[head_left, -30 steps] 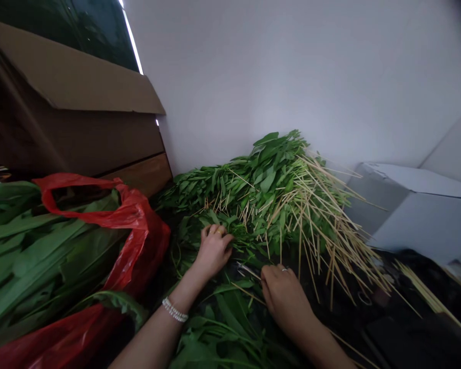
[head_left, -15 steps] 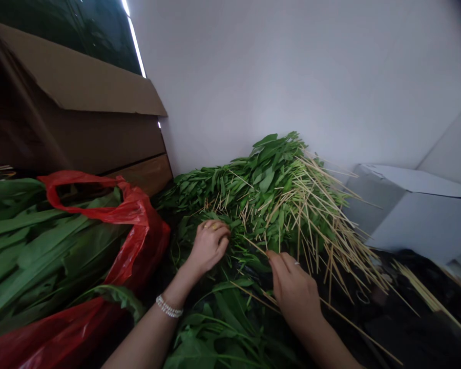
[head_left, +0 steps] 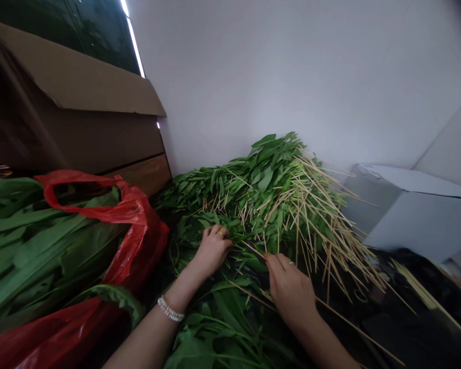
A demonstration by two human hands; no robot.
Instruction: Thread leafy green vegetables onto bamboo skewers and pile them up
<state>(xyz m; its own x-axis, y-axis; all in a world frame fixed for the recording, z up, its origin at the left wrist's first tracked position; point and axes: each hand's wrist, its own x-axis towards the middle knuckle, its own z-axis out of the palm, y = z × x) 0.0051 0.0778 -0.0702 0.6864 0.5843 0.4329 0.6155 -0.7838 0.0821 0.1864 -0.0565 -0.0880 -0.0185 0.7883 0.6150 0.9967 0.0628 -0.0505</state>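
Observation:
My left hand (head_left: 214, 248), with a ring and a white beaded bracelet, is closed over leafy green stems in the middle; its fingertips are partly hidden, but greens stick out beside the thumb. To its right, my right hand (head_left: 290, 284) pinches a thin bamboo skewer (head_left: 252, 249), whose free end points up and left toward the left hand. Behind both hands lies a heap of leafy greens (head_left: 267, 174) threaded on skewers, with many bare skewer ends (head_left: 330, 230) fanning out to the right. Loose long leaves (head_left: 218, 328) lie below, between my forearms.
A red plastic bag (head_left: 138, 215) full of large green leaves (head_left: 54, 246) stands at the left. Behind it is an open cardboard box (head_left: 107, 136). At the right are a white box (head_left: 426, 215) and a bundle of bare skewers (head_left: 417, 287). A white wall (head_left: 292, 66) rises behind.
My left hand has shifted slightly down and to the right, nearer the skewer tip. My right hand has barely moved and keeps its grip on the skewer.

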